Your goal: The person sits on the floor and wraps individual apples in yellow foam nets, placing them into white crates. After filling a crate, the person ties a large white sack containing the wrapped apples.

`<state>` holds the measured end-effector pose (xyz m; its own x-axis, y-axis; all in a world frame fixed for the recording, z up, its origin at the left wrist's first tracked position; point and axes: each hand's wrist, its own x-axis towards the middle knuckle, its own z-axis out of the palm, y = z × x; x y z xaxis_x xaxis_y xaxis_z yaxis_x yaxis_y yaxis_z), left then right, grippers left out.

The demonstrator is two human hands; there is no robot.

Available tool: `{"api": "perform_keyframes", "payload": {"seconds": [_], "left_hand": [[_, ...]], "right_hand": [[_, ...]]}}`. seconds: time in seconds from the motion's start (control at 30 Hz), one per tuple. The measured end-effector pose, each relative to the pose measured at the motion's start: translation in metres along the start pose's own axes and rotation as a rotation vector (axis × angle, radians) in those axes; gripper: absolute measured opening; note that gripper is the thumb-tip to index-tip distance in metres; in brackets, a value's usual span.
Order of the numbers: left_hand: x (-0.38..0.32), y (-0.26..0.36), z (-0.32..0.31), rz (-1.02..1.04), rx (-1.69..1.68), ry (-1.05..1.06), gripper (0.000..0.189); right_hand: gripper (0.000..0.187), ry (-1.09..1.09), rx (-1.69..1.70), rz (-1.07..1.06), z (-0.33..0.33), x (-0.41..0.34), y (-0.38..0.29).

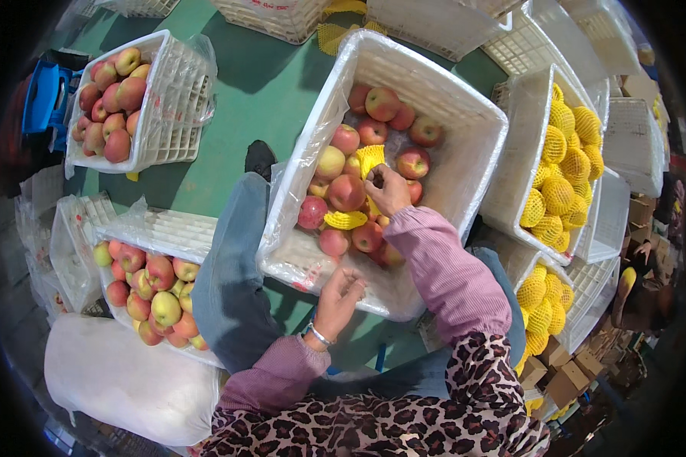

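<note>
In front of me stands a white plastic crate [469, 137] lined with clear film, with red and yellowish apples [346, 192] across its bottom. My right hand [390, 191] reaches in over the apples, its fingers curled at the lower end of a yellow foam net sleeve [371, 157]; the fingertips are partly hidden. Another yellow foam net [346, 220] lies on apples closer to me. By the crate's near rim is my left hand [338, 300], holding nothing, with its fingers loosely bent and the thumb apart.
To the right, crates hold apples in yellow foam nets [559, 191], [540, 300]. Bare apples fill a crate [168, 134] at upper left and another [148, 297] beside my left leg. A white sack [131, 377] lies at lower left. A person's hand [643, 250] shows far right.
</note>
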<state>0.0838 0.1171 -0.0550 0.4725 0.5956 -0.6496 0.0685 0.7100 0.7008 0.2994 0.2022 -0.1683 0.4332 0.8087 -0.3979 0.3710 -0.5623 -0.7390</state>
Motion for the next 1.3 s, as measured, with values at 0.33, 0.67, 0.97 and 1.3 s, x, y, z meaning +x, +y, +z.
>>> {"api": "perform_keyframes", "payload": {"seconds": [0.33,0.67,0.97,1.3], "left_hand": [[-0.017,0.051,-0.004,0.173,-0.255,0.108,0.021],[-0.028,0.04,-0.037,0.131,-0.205,0.096,0.018],[-0.047,0.039,0.0,0.404,-0.131,-0.013,0.024],[-0.106,0.043,-0.002,0.521,0.145,-0.004,0.027]], "right_hand": [[0.048,0.146,-0.042,-0.06,-0.001,-0.051,-0.001],[0.035,0.297,0.046,-0.281,0.019,-0.072,-0.005],[0.031,-0.123,0.643,-0.238,-0.043,-0.251,-0.111],[0.011,-0.242,1.159,0.158,-0.046,-0.295,-0.103]]}}
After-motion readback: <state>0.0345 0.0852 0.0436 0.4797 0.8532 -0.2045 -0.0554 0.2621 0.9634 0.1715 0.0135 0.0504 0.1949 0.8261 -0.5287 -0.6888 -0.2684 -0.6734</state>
